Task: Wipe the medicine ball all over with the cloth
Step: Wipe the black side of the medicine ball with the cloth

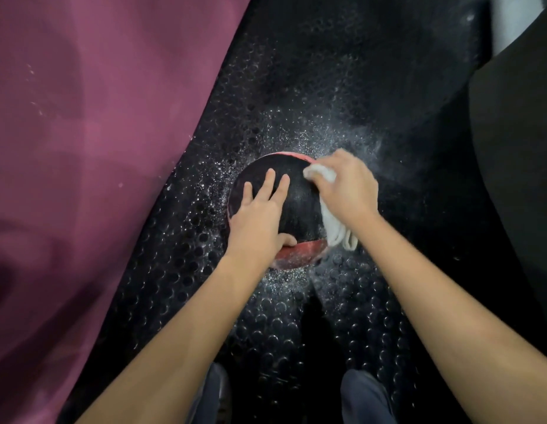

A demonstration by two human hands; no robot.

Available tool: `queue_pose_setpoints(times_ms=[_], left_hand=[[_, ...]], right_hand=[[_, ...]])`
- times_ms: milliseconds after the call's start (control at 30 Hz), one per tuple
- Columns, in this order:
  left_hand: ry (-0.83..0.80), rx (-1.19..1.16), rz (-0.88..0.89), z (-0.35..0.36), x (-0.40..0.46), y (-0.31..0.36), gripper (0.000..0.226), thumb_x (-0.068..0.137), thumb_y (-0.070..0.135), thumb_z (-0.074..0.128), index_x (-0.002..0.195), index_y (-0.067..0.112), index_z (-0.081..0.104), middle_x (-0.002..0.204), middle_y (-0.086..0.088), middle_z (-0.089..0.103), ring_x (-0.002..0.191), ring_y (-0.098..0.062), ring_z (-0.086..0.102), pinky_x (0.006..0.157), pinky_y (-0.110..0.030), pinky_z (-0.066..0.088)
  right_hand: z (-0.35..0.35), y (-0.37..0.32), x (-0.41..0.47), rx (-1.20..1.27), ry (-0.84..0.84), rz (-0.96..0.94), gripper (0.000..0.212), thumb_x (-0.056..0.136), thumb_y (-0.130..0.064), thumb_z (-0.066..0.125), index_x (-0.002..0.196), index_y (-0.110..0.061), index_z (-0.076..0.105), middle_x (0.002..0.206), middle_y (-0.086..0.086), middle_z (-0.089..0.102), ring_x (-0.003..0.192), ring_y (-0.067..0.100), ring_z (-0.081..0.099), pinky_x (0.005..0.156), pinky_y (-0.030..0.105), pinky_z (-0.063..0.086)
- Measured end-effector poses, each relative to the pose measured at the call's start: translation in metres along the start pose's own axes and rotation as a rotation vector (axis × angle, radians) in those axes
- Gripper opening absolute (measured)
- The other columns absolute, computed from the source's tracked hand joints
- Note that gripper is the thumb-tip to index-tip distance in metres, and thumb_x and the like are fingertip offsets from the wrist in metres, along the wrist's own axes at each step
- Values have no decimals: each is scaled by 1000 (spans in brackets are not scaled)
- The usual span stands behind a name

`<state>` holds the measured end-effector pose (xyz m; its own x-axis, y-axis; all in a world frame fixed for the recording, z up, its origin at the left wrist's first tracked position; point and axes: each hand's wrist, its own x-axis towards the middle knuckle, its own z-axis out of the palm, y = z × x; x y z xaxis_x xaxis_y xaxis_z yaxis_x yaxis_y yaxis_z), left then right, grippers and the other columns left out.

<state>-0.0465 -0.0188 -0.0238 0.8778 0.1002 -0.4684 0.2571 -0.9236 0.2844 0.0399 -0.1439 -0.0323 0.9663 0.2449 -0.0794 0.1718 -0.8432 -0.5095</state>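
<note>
2 hands' fingers [270,185] atop medicine ball [296,203], cloth [334,228] rightward.

Both forearms bare to the frame edge, no sleeves, watch or rings visible on left hand [260,221] or right hand [347,186]. Dark blue-grey trousers [365,396] at knees, near edge.

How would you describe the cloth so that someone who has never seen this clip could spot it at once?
Find the black studded floor mat beside the purple mat, then the black-and-red medicine ball at its middle. The cloth is bunched under the right hand against the ball's right side. It is the only white fabric there.
</note>
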Motion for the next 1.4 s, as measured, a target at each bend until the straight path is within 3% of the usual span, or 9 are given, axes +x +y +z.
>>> queue_pose_setpoints(times_ms=[100, 267, 433, 600, 767, 1000, 1133, 1300, 1400], left_hand=[[7, 42, 5, 1, 1, 7, 107, 83, 42, 71, 154, 29, -8, 161, 9, -16, 150, -31, -2, 101, -42, 44], [20, 47, 8, 2, -1, 5, 107, 84, 41, 71, 154, 26, -9, 162, 7, -15, 149, -33, -1, 102, -41, 43], [25, 62, 17, 6, -2, 9, 106, 86, 41, 68, 154, 25, -11, 162, 5, -17, 149, -34, -2, 103, -40, 43], [38, 30, 15, 5, -1, 5, 106, 85, 43, 70, 155, 26, -8, 162, 7, -15, 149, -32, -2, 103, -40, 43], [41, -37, 25, 5, 3, -7, 108, 81, 45, 73, 154, 31, -6, 162, 11, -13, 150, -28, -2, 110, -47, 34], [60, 36, 137, 15, 4, -10, 120, 74, 51, 73, 153, 29, -15, 159, 11, -23, 148, -32, -14, 113, -51, 34], [94, 43, 94, 11, 18, -3, 125, 70, 48, 79, 153, 29, -12, 161, 11, -18, 148, -34, -9, 108, -58, 37], [108, 9, 56, 1, 27, -7, 122, 72, 45, 80, 154, 30, -7, 162, 11, -13, 149, -33, -4, 109, -49, 40], [119, 60, 50, 6, 25, 0, 121, 71, 51, 78, 154, 31, -9, 161, 12, -15, 149, -32, -4, 105, -48, 43]], right_hand=[[-7, 3, 23, -1, -10, 131, 14, 91, -32, 59, 91, -26, 71, 99, -2, 61, 96, 22, 57, 69, 29, 36], [-2, -8, -12, -72, -17, -98, 16, 94, -32, 55, 99, -28, 71, 100, -4, 59, 97, 19, 52, 72, 30, 38], [-4, -13, 30, -104, -38, 25, 18, 91, -25, 56, 91, -31, 72, 97, -4, 63, 98, 23, 57, 70, 30, 39], [-1, -18, 5, -190, -79, -175, 17, 94, -31, 54, 94, -33, 71, 95, -6, 55, 96, 21, 52, 69, 33, 41], [-8, 0, 18, -7, -30, 107, 14, 90, -33, 59, 93, -29, 72, 99, -3, 65, 95, 21, 57, 69, 29, 37], [-6, 0, 46, -12, -72, 146, 13, 89, -29, 59, 91, -29, 72, 92, -3, 67, 89, 19, 58, 66, 28, 37], [-3, -1, 43, -96, -4, 49, 18, 93, -27, 55, 98, -26, 72, 104, -2, 63, 100, 23, 56, 72, 32, 42], [10, 1, -23, -48, 141, -199, 14, 93, -26, 58, 97, -25, 71, 95, -5, 60, 87, 18, 50, 64, 32, 43], [7, 6, -4, -54, 169, -143, 15, 94, -30, 56, 97, -28, 70, 95, -8, 59, 89, 17, 48, 64, 32, 42]])
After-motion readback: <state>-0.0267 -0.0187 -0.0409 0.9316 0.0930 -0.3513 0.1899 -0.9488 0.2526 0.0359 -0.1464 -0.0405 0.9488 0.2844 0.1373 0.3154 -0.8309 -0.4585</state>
